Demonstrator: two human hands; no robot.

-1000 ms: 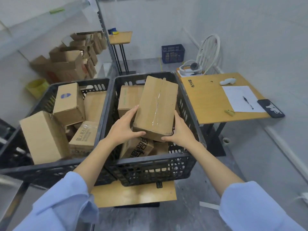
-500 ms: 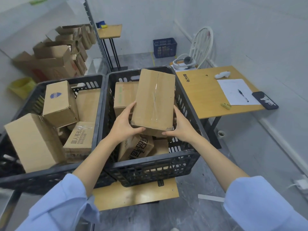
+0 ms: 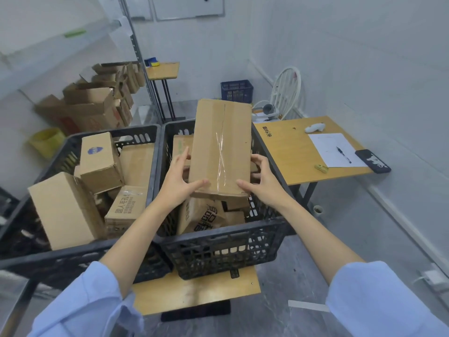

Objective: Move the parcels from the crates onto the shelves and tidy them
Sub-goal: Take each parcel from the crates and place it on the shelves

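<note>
Parcel between left hand, right hand

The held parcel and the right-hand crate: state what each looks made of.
Held parcel: brown corrugated cardboard, matte, judging by creased flaps; a glossy clear tape strip seals its seam. Right-hand crate: black, apparently moulded plastic, dull finish, going by its lattice walls.

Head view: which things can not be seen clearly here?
- Bottom of the right crate: hidden under parcels and the taped parcel held by the left hand and right hand.
- Print on the paper sheet: too small.
- Shelf: cut off by the left edge.
</note>
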